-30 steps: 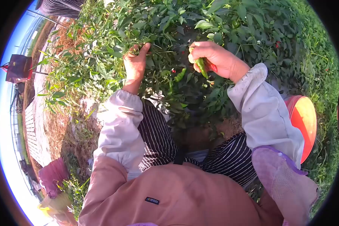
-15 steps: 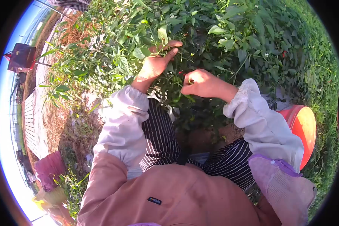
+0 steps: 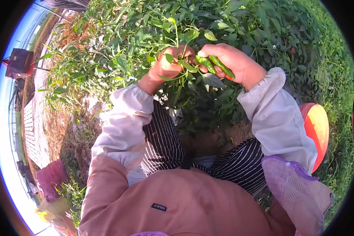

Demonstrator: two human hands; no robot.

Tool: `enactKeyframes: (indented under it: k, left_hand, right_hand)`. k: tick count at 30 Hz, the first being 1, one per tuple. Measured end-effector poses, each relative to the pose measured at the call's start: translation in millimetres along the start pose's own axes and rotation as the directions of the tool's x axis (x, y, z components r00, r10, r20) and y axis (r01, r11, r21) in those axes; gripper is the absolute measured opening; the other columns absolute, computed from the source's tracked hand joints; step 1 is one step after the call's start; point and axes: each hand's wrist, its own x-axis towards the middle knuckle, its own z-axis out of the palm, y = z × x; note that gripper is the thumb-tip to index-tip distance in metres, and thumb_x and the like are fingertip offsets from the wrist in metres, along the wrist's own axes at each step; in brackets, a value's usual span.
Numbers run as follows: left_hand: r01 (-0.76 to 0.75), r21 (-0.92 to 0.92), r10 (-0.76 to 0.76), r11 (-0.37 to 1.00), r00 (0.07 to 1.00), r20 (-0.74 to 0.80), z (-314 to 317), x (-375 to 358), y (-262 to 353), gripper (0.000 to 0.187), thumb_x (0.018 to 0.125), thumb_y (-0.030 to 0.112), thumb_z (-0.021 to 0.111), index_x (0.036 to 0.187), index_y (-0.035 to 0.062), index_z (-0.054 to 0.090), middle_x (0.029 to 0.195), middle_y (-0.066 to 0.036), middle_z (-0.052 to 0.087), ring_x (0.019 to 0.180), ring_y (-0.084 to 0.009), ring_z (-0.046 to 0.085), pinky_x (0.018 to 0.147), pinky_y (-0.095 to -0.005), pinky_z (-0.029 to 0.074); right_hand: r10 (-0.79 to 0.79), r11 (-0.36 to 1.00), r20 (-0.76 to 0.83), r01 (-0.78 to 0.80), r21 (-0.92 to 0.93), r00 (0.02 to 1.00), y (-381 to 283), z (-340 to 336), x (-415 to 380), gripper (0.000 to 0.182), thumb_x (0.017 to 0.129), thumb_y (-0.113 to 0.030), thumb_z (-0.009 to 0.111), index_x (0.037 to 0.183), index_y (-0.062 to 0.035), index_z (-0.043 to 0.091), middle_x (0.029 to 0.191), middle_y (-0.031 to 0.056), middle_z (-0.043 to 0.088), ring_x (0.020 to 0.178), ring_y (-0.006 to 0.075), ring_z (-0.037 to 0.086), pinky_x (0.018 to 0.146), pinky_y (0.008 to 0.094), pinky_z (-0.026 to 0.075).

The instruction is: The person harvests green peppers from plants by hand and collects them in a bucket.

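Observation:
Two or more green chili peppers (image 3: pixel 207 63) and a bit of red show in the palm of my right hand (image 3: pixel 235 62), whose fingers are closed around them. My left hand (image 3: pixel 170 65) is closed on a leafy stem (image 3: pixel 183 67) of the pepper plant, its fingertips partly behind leaves. Both hands nearly meet in front of the bush (image 3: pixel 145 33). A small yellow-green pepper (image 3: pixel 171 20) sticks up on a shoot just above my left hand.
An orange-red bucket (image 3: pixel 318 131) stands at the right, beside my right sleeve. Dense pepper foliage fills the top and right. On the left are a purple-pink bag (image 3: pixel 52 179), a dark bag-like object (image 3: pixel 19 63) and dry ground. My striped knees flank the plant's base.
My right hand has moved up and turned, showing the green chili peppers in it. My left hand has curled its fingers round a stem, and the shoot above it has shifted.

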Motion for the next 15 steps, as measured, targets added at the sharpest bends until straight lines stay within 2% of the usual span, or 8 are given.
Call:
enactKeyframes:
  k: [3, 5, 7, 9, 10, 11, 13, 15]
  left_hand:
    - [0.094, 0.531, -0.064, 0.842, 0.995, -0.075, -9, 3, -4, 0.018, 0.082, 0.012, 0.066, 0.094, -0.0010, 0.063, 0.087, -0.008, 0.064, 0.074, -0.0182, 0.061, 0.064, -0.0288, 0.048]
    - [0.320, 0.234, -0.198, 0.918, 0.881, -0.430, -6, -5, 14, 0.017, 0.084, 0.012, 0.063, 0.095, -0.0006, 0.065, 0.096, -0.010, 0.065, 0.082, -0.0180, 0.061, 0.074, -0.0293, 0.049]
    - [0.300, -0.221, -0.372, 0.928, 0.778, -0.506, -15, -4, 14, 0.016, 0.083, 0.012, 0.069, 0.095, 0.0026, 0.066, 0.092, -0.008, 0.068, 0.085, -0.0174, 0.063, 0.078, -0.0327, 0.052]
    - [0.447, 0.081, -0.313, 0.891, 0.733, -0.604, -21, -2, 12, 0.020, 0.083, 0.017, 0.071, 0.095, 0.0025, 0.066, 0.089, -0.006, 0.068, 0.083, -0.0154, 0.063, 0.075, -0.0323, 0.053]
    - [0.443, 0.082, -0.308, 0.893, 0.732, -0.608, -22, -2, 9, 0.020, 0.083, 0.017, 0.071, 0.095, 0.0025, 0.066, 0.089, -0.006, 0.068, 0.083, -0.0154, 0.063, 0.075, -0.0323, 0.053]
    - [0.280, 0.015, -0.227, 0.960, 0.807, -0.545, -25, -1, 7, 0.021, 0.084, 0.019, 0.071, 0.096, 0.0026, 0.066, 0.089, -0.005, 0.069, 0.082, -0.0140, 0.063, 0.073, -0.0311, 0.053]
    - [0.121, -0.066, -0.138, 0.990, 0.864, -0.485, -26, -1, 10, 0.021, 0.084, 0.020, 0.071, 0.096, 0.0026, 0.066, 0.088, -0.004, 0.069, 0.081, -0.0126, 0.063, 0.071, -0.0299, 0.053]
    - [0.454, 0.146, -0.279, 0.879, 0.736, -0.616, -27, -2, 16, 0.020, 0.085, 0.017, 0.069, 0.097, 0.0019, 0.066, 0.091, -0.005, 0.068, 0.082, -0.0123, 0.063, 0.073, -0.0293, 0.054]
  right_hand:
    - [0.014, 0.996, 0.038, -0.018, 0.091, 0.999, 0, -7, -6, 0.029, 0.085, -0.026, 0.054, 0.097, -0.0003, 0.061, 0.068, 0.0069, 0.061, 0.042, 0.0032, 0.041, 0.037, 0.0181, 0.030]
    - [-0.194, 0.977, 0.493, 0.125, 0.171, 0.848, -22, -7, -20, 0.035, 0.088, -0.028, 0.054, 0.101, 0.0031, 0.060, 0.067, 0.0064, 0.061, 0.040, 0.0032, 0.040, 0.037, 0.0170, 0.032]
    - [-0.270, 0.953, 0.328, 0.203, 0.224, 0.905, -28, -6, -19, 0.038, 0.086, -0.034, 0.061, 0.096, 0.0022, 0.059, 0.065, 0.0016, 0.055, 0.046, 0.0054, 0.045, 0.041, 0.0186, 0.035]
    - [-0.262, 0.876, 0.101, 0.281, -0.392, 0.960, -9, -5, -7, 0.031, 0.083, -0.032, 0.067, 0.092, -0.0033, 0.060, 0.066, -0.0008, 0.054, 0.054, 0.0032, 0.046, 0.049, 0.0205, 0.037]
    - [-0.239, 0.790, 0.156, 0.285, -0.543, 0.958, 8, -9, 5, 0.030, 0.078, -0.031, 0.072, 0.088, -0.0052, 0.059, 0.068, -0.0015, 0.054, 0.062, 0.0047, 0.048, 0.057, 0.0244, 0.040]
    - [-0.391, 0.550, 0.196, 0.399, -0.734, 0.899, 31, -13, 23, 0.029, 0.076, -0.026, 0.072, 0.089, -0.0042, 0.059, 0.070, 0.0034, 0.058, 0.065, 0.0135, 0.056, 0.061, 0.0284, 0.044]
    - [-0.487, 0.425, 0.010, 0.247, -0.871, 0.873, 46, 3, 21, 0.026, 0.076, -0.023, 0.070, 0.092, -0.0054, 0.059, 0.076, 0.0089, 0.062, 0.071, 0.0235, 0.061, 0.065, 0.0329, 0.046]
    - [-0.579, 0.377, -0.027, 0.239, -0.895, 0.815, 44, 14, 23, 0.026, 0.075, -0.023, 0.069, 0.095, -0.0081, 0.061, 0.084, 0.0105, 0.064, 0.075, 0.0291, 0.062, 0.067, 0.0353, 0.048]
